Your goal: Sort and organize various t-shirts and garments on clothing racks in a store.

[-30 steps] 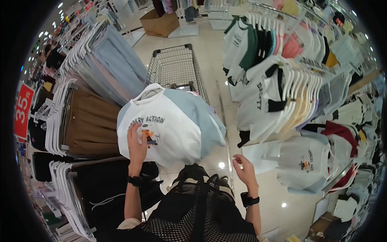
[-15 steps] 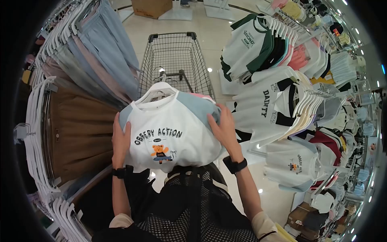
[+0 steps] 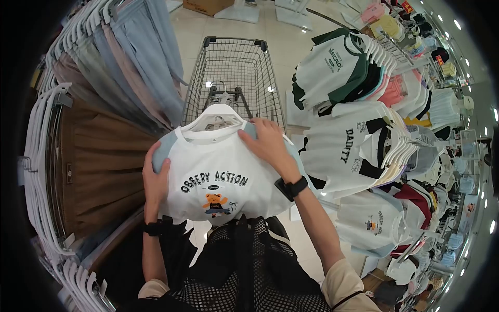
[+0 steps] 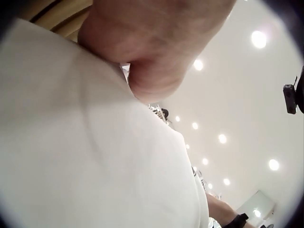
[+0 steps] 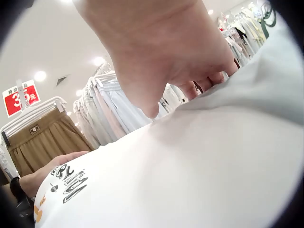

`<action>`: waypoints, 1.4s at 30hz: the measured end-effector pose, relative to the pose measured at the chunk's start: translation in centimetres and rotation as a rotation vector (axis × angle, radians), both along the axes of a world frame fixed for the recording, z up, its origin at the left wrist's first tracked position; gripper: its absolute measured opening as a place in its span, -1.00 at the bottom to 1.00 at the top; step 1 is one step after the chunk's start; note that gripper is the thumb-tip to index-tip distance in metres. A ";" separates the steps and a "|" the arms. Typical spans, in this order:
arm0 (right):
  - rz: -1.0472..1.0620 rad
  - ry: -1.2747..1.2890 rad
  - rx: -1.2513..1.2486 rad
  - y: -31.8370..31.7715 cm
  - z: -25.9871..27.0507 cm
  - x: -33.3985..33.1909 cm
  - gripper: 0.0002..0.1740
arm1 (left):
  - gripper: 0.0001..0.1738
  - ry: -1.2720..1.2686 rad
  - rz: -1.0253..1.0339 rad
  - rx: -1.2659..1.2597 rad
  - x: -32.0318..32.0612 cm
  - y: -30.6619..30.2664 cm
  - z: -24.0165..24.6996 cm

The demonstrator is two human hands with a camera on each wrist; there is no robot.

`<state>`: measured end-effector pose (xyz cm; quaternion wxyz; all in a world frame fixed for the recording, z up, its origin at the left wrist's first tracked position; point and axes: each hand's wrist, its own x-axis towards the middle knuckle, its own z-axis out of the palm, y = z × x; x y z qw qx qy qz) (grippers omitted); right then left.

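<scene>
A white T-shirt (image 3: 208, 156) with light blue sleeves, black lettering and a bear print hangs in front of me on a white hanger (image 3: 221, 110). My left hand (image 3: 155, 174) grips its left side at the sleeve, thumb in front and fingers toward the back. At the other shoulder, by the collar, my right hand (image 3: 267, 145) holds the cloth. Its thumb (image 5: 149, 109) lies on the front while the fingers curl over behind, partly hidden. The left wrist view shows the left hand (image 4: 152, 47) close against the white cloth, its fingertips out of sight.
A wire shopping cart (image 3: 234, 70) stands just beyond the T-shirt. Racks with brown trousers (image 3: 99, 171) and pale blue trousers (image 3: 148, 57) line the left. To the right hang several printed tops (image 3: 332, 151). A cardboard box (image 3: 208, 5) sits at the far end.
My left hand has moved from the print to the shirt's left side. My right hand has come from beside the shirt to its side, then up to the shoulder near the collar.
</scene>
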<state>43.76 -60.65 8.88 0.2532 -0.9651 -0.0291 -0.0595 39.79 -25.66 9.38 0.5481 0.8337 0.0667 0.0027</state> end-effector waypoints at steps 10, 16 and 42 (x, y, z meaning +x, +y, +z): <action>-0.158 0.072 0.314 2.5 0.6 3.8 -0.56 | -0.75 -0.198 -0.052 -0.216 -0.7 2.6 -0.6; -0.169 -0.115 0.485 1.4 5.7 -1.7 -0.80 | -0.72 -0.202 -0.263 -0.297 -0.2 2.6 3.8; -0.304 -0.077 0.790 -5.9 14.4 -28.3 -0.77 | 0.13 0.666 -1.710 -0.452 -6.7 -11.6 10.7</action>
